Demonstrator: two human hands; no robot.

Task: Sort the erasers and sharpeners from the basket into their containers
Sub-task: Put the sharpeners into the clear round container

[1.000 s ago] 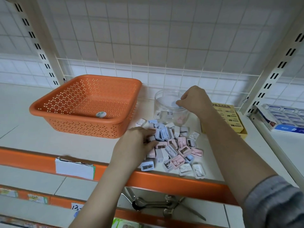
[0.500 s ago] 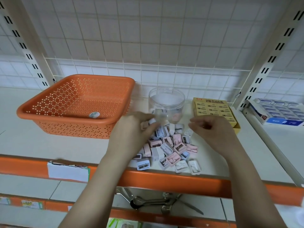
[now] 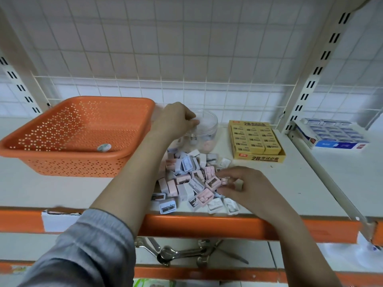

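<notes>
A pile of small pink, blue and white sharpeners [image 3: 187, 172] lies on the white shelf near its orange front edge. Behind it stands a clear round jar [image 3: 208, 129] with a few sharpeners inside. My left hand [image 3: 176, 120] hovers over the jar's mouth, fingers curled, pinching a small pale sharpener at its fingertips. My right hand [image 3: 240, 187] rests on the right side of the pile and pinches a pink sharpener there. The orange perforated basket [image 3: 41, 137] at the left holds one round eraser [image 3: 104, 147]. A yellow box of 2B erasers [image 3: 256, 139] stands right of the jar.
A blue and white box of erasers [image 3: 331, 134] sits on the neighbouring shelf at the right, past a slotted upright. A wire grid backs the shelf. Wrenches and other metal tools [image 3: 180, 254] lie on the shelf below.
My left hand has lifted from the pile to the jar's mouth. My right hand has come back from the jar and dropped onto the right side of the pile.
</notes>
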